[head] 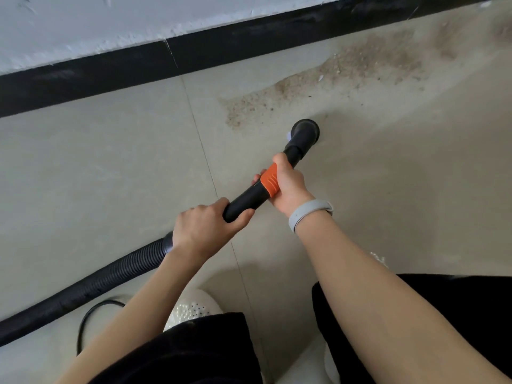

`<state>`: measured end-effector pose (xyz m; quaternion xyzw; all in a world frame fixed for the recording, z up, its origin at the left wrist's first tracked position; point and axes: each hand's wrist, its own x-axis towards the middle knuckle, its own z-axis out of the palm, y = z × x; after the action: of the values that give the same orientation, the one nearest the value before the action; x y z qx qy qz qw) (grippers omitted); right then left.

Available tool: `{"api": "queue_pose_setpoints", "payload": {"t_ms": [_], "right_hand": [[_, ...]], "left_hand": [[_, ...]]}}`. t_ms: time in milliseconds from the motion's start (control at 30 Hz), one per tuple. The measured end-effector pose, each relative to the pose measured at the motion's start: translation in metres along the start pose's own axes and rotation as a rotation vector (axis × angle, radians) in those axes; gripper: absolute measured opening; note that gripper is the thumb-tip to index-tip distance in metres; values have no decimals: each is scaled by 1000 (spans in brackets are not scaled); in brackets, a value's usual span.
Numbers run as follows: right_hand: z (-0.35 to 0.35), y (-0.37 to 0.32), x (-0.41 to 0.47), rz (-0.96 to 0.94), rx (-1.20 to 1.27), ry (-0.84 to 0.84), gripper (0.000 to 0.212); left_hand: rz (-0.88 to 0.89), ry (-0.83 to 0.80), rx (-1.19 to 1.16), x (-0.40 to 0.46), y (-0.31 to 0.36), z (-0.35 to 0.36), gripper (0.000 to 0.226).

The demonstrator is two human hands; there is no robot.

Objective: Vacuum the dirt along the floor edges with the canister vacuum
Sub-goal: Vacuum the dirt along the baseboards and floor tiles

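A black vacuum wand [250, 196] with an orange collar [270, 180] points away from me toward the wall. Its round black nozzle [304, 133] sits on the beige tile floor, just below a band of brown dirt [346, 70] that runs along the black baseboard [166, 60]. My right hand [288, 187] grips the wand at the orange collar. My left hand [205, 228] grips the wand's rear end, where the ribbed black hose [83, 289] joins it. The canister is out of view.
The hose trails off to the lower left across the tiles. A thin black cable [91, 314] loops beside my white shoe [191, 309]. A white wall [110, 23] rises above the baseboard. Small white debris [379, 257] lies near my right forearm.
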<state>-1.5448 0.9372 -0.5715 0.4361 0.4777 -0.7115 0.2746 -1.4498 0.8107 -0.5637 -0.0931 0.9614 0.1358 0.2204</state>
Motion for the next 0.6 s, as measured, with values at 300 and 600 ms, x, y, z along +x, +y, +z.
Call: {"api": "queue_pose_setpoints", "payload": {"t_ms": [300, 600], "right_hand": [[-18, -38, 17, -74, 86, 71, 17], [-5, -55, 25, -56, 66, -14, 14]], "left_hand": [[93, -40, 69, 43, 35, -14, 49], [32, 15, 16, 53, 37, -18, 52]]}}
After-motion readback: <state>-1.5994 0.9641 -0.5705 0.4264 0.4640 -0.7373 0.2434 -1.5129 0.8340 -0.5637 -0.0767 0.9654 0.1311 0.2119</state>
